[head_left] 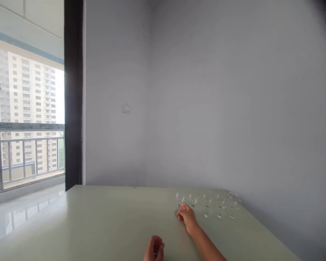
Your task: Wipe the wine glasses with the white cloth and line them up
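Note:
My right hand (188, 218) is closed around the stem of a clear wine glass (180, 197), the leftmost in a row. This glass is upright, its foot at the tabletop; whether it touches cannot be made out. Just to its right stands a second wine glass (193, 199), partly hidden by my fingers. Farther right, more stemmed glasses (207, 200) stand in line, up to the one at the right end (234, 198). Low in the view, my left hand (154, 249) hovers near the table's front with fingers curled in and nothing visible in them.
A pale green table (105, 221) reaches back to the grey walls, its right edge close beyond the glasses. A light switch (126, 108) is on the wall. At left are a dark door frame (74, 94) and a window with a railing (29, 156).

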A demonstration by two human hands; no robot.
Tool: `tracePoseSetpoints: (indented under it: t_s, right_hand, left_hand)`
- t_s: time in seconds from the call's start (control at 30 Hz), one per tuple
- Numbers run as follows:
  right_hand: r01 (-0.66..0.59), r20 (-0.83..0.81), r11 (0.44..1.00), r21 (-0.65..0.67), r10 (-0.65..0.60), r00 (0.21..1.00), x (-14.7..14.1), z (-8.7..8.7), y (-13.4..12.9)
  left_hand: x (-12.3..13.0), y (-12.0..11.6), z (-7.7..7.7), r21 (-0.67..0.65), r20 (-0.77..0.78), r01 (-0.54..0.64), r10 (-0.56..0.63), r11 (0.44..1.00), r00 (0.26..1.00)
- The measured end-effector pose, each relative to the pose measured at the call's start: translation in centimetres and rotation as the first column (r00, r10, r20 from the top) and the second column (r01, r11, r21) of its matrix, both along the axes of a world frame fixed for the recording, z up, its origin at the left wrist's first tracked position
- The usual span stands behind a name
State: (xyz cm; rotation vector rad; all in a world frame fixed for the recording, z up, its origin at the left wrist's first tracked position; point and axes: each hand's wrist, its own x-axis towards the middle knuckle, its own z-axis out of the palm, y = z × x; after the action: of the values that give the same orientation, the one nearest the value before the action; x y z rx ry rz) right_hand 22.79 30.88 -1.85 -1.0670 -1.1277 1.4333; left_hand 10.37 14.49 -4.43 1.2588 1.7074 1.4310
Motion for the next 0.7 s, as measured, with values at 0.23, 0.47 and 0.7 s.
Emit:
tracePoseSetpoints:
  t_s: [0.23, 0.47, 0.7]
  right_hand:
    - [-0.104, 0.173, 0.993, 0.063, 0.092, 0.981, -3.6, -1.5, -0.2]
    - [-0.367, 0.118, 0.926, 0.083, 0.357, 0.927, -6.2, -1.8, -6.8]
    - [-0.519, 0.1, 0.851, 0.084, 0.511, 0.854, -6.8, -0.8, -10.8]
  left_hand:
    - [-1.8, 0.3, 0.6, 0.0, 0.047, -0.173, 0.172, 0.985, 0.984]
    - [-2.2, 0.8, 0.3, -0.068, 0.049, -0.237, 0.241, 0.969, 0.969]
    - [-2.8, 0.5, 0.1, -0.089, 0.039, -0.216, 0.22, 0.972, 0.975]
